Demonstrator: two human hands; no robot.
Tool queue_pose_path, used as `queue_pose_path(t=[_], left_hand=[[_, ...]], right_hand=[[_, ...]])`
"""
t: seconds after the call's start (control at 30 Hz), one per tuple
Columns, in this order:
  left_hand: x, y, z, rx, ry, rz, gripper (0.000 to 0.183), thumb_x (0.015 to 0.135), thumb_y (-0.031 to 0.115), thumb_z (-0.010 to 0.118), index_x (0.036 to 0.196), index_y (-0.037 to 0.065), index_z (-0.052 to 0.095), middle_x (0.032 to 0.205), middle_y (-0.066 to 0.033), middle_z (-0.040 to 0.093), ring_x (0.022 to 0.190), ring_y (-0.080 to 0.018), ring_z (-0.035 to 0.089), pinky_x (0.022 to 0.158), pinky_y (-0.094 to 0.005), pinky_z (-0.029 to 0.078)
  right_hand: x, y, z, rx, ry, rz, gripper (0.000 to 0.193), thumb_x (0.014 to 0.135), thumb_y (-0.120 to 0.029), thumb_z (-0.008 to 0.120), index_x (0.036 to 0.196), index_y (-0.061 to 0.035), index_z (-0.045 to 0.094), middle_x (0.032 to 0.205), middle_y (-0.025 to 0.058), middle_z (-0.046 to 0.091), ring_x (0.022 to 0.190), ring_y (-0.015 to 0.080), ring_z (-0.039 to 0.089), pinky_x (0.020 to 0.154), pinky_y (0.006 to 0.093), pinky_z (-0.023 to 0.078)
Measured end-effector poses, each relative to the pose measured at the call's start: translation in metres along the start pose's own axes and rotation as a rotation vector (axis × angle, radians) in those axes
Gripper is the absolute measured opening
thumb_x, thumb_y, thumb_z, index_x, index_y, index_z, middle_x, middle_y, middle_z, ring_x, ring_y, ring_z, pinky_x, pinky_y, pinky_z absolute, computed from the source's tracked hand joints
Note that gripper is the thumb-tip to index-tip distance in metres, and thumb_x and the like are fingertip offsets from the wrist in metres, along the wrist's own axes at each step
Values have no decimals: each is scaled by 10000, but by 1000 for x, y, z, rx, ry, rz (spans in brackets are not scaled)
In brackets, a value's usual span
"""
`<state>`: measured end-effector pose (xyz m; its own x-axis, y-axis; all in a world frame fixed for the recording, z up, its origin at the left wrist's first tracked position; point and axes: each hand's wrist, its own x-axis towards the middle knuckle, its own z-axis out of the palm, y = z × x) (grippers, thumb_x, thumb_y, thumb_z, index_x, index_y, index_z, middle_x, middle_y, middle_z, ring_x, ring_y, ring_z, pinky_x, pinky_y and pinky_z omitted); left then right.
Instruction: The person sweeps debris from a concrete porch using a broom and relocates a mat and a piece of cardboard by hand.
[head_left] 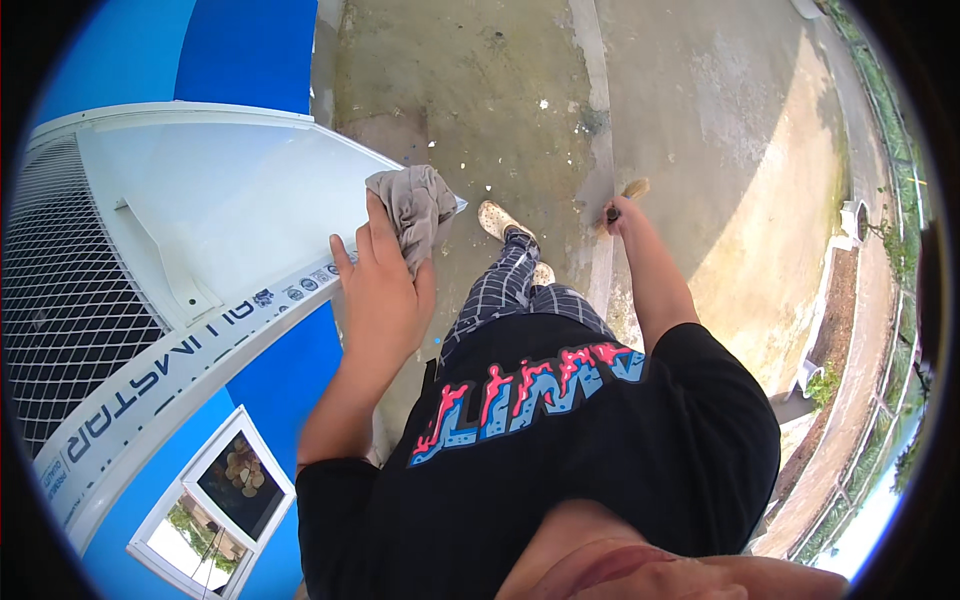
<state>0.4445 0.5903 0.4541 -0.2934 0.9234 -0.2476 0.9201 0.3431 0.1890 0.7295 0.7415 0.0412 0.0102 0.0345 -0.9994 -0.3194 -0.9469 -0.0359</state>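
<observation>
And here's the left hand (pixel 380 292), its grip bunched on a crumpled grey-beige cloth (pixel 412 200), right at the pointed corner of a white metal-framed panel (pixel 235 190) with dark diamond mesh (pixel 75 320)! A printed protective strip (pixel 190 350) runs along the panel's near edge. Over on the other side, well apart, the right hand (pixel 625 215) hangs low, grip closed around a brush with straw-coloured bristles (pixel 637 187) and a dark, round handle end (pixel 613 214), above stained grey concrete (pixel 470 90). Bright blue wall (pixel 248 50) stands behind the panel.
</observation>
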Motion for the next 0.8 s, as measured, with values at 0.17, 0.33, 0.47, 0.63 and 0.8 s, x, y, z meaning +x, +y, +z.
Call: queue_pose_path(t=[0.17, 0.33, 0.47, 0.63, 0.8], left_hand=[[29, -9, -11, -682, 94, -140, 645, 797, 109, 444, 1277, -78, 56, 1239, -237, 263, 1160, -316, 293, 987, -430, 129], [47, -5, -19, -1025, 169, -407, 609, 831, 105, 419, 1282, -67, 48, 1299, -205, 201, 1204, -259, 228, 994, -322, 145], [64, 4, -27, -1080, 248, -651, 623, 824, 118, 450, 1281, -65, 67, 1301, -199, 206, 1200, -248, 230, 990, -322, 156], [83, 19, -23, -1164, 436, -845, 616, 804, 90, 472, 1280, -61, 112, 1296, -185, 232, 1194, -240, 243, 986, -315, 165], [93, 36, -18, -1207, 571, -969, 620, 786, 57, 474, 1282, -58, 121, 1290, -181, 252, 1186, -239, 267, 980, -311, 189]], right_hand=[[5, -37, 108, 100, -340, 258, 151, 720, -45, 435, 589, -72, 366, 454, -12, 389, 350, 101, 415, 312, 196, 395], [11, -87, 184, 191, -683, 476, 229, 796, -75, 422, 576, -95, 363, 458, -58, 372, 365, 31, 400, 325, 153, 358], [5, -96, 216, -194, -714, 404, 257, 785, -113, 462, 559, -142, 343, 461, -64, 362, 352, 30, 347, 306, 168, 299], [-56, -122, 202, -1075, -460, 93, 96, 781, -122, 471, 757, -149, 383, 504, -51, 332, 359, 36, 309, 294, 194, 272], [-109, -142, 223, -1710, -401, 128, 80, 764, -108, 492, 716, -76, 436, 507, -2, 404, 375, 83, 394, 320, 221, 338]])
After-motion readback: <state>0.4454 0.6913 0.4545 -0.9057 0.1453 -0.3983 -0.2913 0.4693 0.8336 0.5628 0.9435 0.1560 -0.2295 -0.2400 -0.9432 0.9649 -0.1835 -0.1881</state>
